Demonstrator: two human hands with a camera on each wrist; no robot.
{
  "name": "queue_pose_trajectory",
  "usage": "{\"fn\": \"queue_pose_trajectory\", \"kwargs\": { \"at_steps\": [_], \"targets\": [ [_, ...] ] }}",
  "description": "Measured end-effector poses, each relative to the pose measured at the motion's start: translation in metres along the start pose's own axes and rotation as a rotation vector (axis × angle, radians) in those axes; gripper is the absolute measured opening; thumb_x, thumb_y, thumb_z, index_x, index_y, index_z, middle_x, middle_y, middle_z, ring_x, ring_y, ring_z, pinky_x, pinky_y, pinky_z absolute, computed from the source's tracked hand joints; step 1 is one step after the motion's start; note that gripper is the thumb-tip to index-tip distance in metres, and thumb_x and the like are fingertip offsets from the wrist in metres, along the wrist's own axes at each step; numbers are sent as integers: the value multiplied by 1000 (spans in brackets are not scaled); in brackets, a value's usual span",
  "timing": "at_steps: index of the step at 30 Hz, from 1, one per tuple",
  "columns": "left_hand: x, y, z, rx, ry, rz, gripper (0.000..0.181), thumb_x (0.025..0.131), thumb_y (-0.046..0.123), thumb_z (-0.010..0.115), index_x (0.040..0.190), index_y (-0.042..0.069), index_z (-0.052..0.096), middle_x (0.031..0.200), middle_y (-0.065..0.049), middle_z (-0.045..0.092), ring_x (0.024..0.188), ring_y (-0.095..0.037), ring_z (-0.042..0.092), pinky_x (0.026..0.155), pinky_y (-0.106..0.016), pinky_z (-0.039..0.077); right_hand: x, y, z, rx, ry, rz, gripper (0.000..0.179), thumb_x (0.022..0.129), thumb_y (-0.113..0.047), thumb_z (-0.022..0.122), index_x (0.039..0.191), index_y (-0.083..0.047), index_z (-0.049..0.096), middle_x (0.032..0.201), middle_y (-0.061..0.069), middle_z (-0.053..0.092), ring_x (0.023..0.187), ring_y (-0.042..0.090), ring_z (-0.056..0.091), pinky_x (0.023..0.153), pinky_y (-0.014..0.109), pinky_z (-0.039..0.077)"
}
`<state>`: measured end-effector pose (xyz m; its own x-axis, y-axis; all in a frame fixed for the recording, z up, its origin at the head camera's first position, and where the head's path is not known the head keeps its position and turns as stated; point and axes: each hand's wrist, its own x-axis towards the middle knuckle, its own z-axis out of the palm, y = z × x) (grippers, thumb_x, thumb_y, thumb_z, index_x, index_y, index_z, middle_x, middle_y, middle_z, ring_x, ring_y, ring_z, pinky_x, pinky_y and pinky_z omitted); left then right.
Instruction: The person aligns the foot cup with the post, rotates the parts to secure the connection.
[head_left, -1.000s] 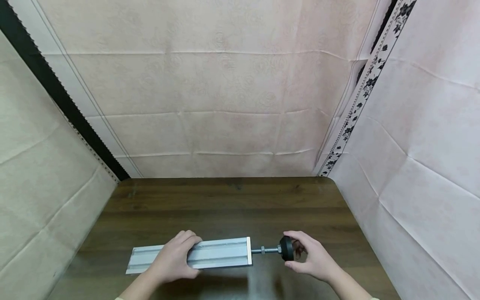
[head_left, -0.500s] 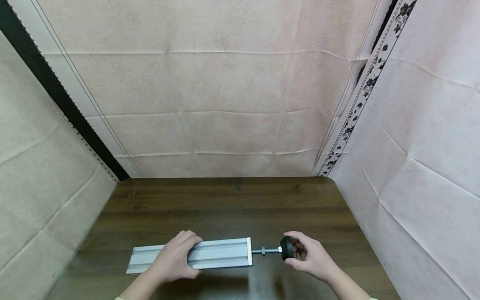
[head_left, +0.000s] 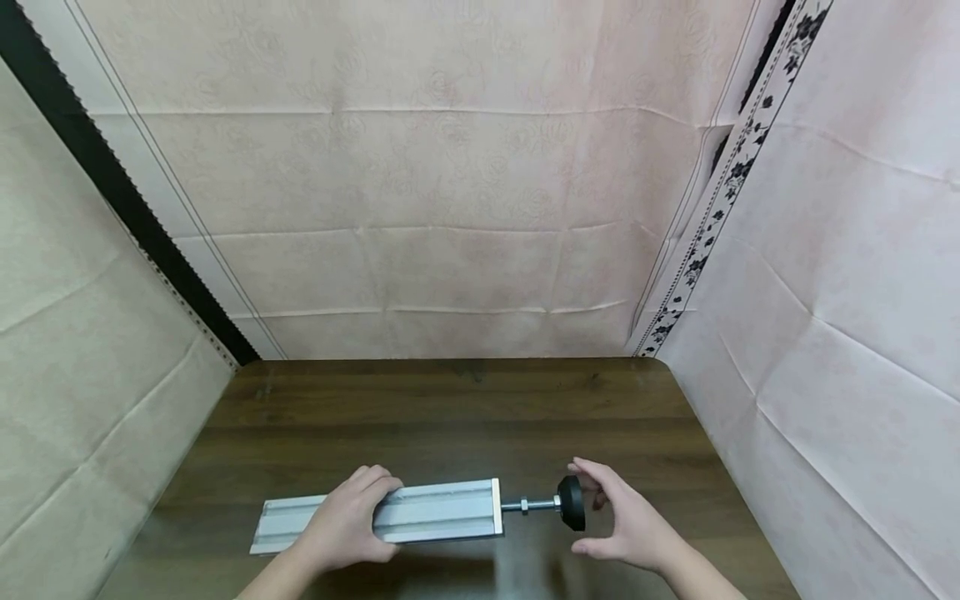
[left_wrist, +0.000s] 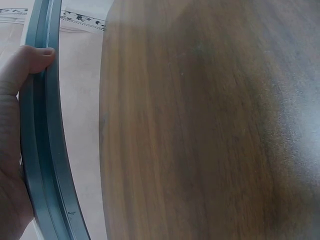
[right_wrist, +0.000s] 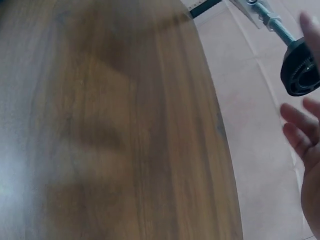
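Note:
My left hand [head_left: 347,518] grips a silver aluminium profile [head_left: 442,510] across its middle, holding it level above the table. In the left wrist view, the thumb [left_wrist: 37,59] lies over the profile's grooved side. From the capped right end a threaded rod [head_left: 537,505] with nuts sticks out, and a round black levelling foot [head_left: 572,502] sits at its tip. Just right of that foot, my right hand [head_left: 633,525] is spread, with thumb and fingers apart and nothing held. The right wrist view shows the ribbed underside of the foot [right_wrist: 299,72] beside the blurred fingers.
Beneath the hands lies a dark brown wooden table [head_left: 450,417] with rounded far corners. Pale creased cloth [head_left: 450,192] hangs behind it, and more cloth [head_left: 847,333] with a floral border covers the right side. A dark strip [head_left: 127,183] runs down the left.
The thumb and fingers of my right hand were at the black levelling foot; they have spread away from it. My left hand still holds the profile in nearly the same place.

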<state>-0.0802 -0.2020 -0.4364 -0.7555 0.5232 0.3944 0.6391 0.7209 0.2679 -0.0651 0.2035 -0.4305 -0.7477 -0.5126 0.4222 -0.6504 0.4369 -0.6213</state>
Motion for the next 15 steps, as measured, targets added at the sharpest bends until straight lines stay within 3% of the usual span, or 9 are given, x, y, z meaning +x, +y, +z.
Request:
{"fn": "queue_pose_trajectory", "kwargs": {
  "at_steps": [3,7,15],
  "targets": [
    [-1,0,0,-2,7,2,61,47,39,83,99,15,62,95,14,51,85,-6,46,70,-24,45,0,3,1,-77,17,-130,91,69,-32,82,139,-1,33,133,14,42,105,8,49,74,22,47],
    [-1,0,1,-5,20,12,62,46,38,84,99,15,63,95,13,51,85,-6,46,70,-24,45,1,7,4,-115,50,-278,81,75,-33,76,134,6,35,135,21,38,109,11,47,79,19,45],
    [0,0,1,3,2,-1,61,47,40,84,99,15,63,95,12,51,86,-7,47,71,-26,46,5,8,4,-138,75,-363,67,81,-31,69,128,8,41,134,22,39,115,15,47,82,17,45]
  ]
}}
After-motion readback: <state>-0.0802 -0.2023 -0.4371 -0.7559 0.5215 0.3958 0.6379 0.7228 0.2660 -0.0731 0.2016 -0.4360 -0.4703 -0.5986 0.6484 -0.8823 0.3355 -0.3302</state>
